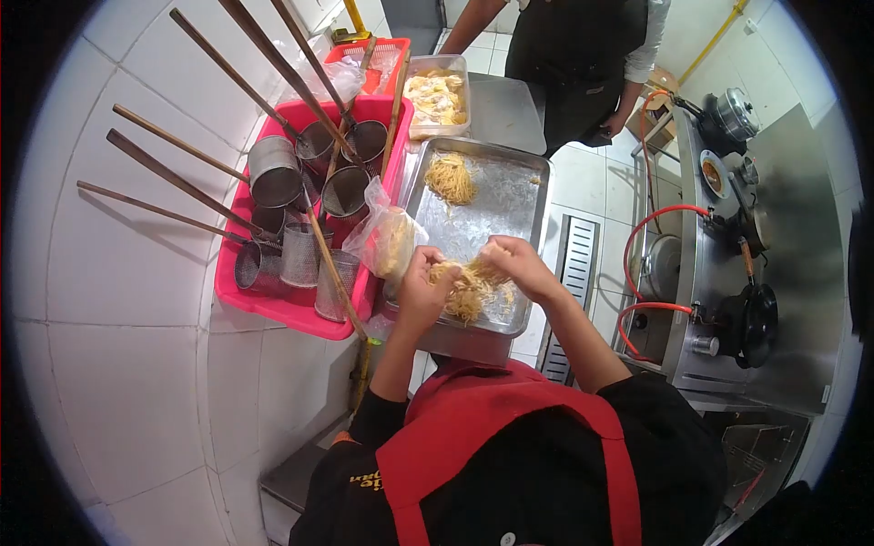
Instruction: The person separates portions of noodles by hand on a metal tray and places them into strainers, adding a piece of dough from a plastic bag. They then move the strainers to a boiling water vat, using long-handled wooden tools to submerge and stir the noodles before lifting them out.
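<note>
No text reads clearly. Below the left hand (423, 289), orange lettering (366, 478) sits on the person's black sleeve (350, 482), too small and warped to decipher.

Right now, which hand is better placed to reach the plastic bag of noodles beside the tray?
Left, probably. The left hand holds the noodle bundle right beside the plastic bag; the right hand sits farther across the tray.

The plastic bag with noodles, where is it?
In the head view the plastic bag sits left of centre, propped between the red tub of strainers and the metal tray, just above the left hand.
</note>
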Demonstrator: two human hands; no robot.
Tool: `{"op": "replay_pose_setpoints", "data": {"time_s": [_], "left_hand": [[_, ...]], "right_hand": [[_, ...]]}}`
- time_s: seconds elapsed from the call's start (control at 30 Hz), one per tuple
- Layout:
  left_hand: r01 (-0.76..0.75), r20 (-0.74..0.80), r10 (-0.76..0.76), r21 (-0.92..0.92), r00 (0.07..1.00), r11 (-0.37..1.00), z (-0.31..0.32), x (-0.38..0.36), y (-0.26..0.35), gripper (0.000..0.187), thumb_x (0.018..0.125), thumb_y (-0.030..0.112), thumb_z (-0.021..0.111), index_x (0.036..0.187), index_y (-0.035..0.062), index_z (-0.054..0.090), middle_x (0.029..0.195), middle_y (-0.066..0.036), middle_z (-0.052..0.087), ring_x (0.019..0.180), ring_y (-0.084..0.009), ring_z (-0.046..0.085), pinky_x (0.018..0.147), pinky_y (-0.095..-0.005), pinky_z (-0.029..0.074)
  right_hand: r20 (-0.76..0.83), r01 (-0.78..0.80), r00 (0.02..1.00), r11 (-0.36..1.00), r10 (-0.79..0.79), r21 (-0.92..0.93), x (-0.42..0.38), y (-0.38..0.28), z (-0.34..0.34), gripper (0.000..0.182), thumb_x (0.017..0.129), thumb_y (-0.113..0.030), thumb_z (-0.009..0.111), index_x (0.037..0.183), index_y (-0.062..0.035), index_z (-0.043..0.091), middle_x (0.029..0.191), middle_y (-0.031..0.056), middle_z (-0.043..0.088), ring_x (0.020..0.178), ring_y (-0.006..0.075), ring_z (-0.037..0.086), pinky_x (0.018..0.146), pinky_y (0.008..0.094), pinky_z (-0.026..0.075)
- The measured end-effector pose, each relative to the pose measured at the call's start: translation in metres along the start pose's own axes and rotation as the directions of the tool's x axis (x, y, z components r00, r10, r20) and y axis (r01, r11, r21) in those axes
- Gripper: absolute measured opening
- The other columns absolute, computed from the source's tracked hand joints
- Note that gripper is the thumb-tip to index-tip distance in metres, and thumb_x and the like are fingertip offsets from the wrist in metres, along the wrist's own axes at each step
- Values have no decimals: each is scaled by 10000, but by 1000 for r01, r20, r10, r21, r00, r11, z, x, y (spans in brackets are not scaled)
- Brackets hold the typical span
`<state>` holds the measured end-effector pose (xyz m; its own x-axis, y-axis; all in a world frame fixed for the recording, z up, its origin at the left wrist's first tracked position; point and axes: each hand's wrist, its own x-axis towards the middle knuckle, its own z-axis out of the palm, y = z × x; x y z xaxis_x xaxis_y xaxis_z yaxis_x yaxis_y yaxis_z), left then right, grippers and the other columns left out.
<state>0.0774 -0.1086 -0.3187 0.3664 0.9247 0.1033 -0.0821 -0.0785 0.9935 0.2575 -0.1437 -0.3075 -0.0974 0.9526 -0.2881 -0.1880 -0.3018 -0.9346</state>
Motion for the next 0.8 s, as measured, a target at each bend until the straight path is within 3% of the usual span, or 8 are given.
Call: {"op": "replay_pose_setpoints", "data": {"time_s": [0.1,0.17,0.3,0.4,0.5,0.6,0.77,0.8], "left_hand": [[101,186,-153,260,971,960,-11,-3,-10,203,785,131,578,919,13,481,766,-22,525,690,-65,478,630,-229,404],[225,178,-267,225,947,948,-15,-3,-15,208,773,135,588,912,7,500,793,-36,539,727,-80,492,665,-238,410],[200,119,-227,206,966,958,-17,0,-7,154,775,131,578,852,1,547,846,-50,563,768,-103,515,708,-254,415],[-24,-58,43,309,997,951,-24,6,-12,117,793,117,547,786,1,565,825,-36,574,749,-111,524,708,-257,415],[-199,-45,240,426,970,883,-24,11,9,144,827,114,506,780,-8,568,806,-24,568,717,-103,521,681,-250,415],[58,-13,-57,98,998,993,-19,8,41,166,855,119,473,819,-11,568,813,-24,558,700,-87,512,638,-232,415],[21,54,-19,-34,998,999,-9,12,61,163,885,94,420,992,8,509,821,-18,530,682,-60,492,600,-201,419],[4,69,1,-76,998,997,-5,13,68,177,889,87,410,1029,15,490,822,-17,527,683,-58,491,599,-197,422]], "right_hand": [[57,-17,998,924,-5,382,-2,-2,-4,214,821,-223,544,921,-35,523,832,35,570,743,95,547,647,235,437],[93,-44,996,857,-5,514,-8,-14,-2,294,813,-135,540,1079,-27,476,928,47,559,759,94,531,685,221,443],[144,-6,988,925,-53,380,-12,-13,-6,342,781,-99,583,1093,-18,470,920,40,553,780,93,524,670,220,443],[145,6,989,977,-38,215,-13,-16,-7,268,773,-83,586,1014,-24,486,846,20,549,775,89,516,652,217,436],[175,-14,985,992,-7,122,-7,-1,-24,171,770,-73,584,898,-39,475,777,5,535,753,84,513,640,215,427],[117,32,992,996,-41,77,-6,10,-28,133,771,-76,577,780,-59,446,751,7,524,725,82,514,619,232,415],[15,147,989,967,-147,-206,6,42,-28,169,746,-143,579,846,-37,493,723,25,546,689,125,548,592,295,429],[22,86,996,890,-86,-447,4,38,-27,204,735,-151,587,872,-35,490,748,36,559,713,151,556,612,317,431]]}}
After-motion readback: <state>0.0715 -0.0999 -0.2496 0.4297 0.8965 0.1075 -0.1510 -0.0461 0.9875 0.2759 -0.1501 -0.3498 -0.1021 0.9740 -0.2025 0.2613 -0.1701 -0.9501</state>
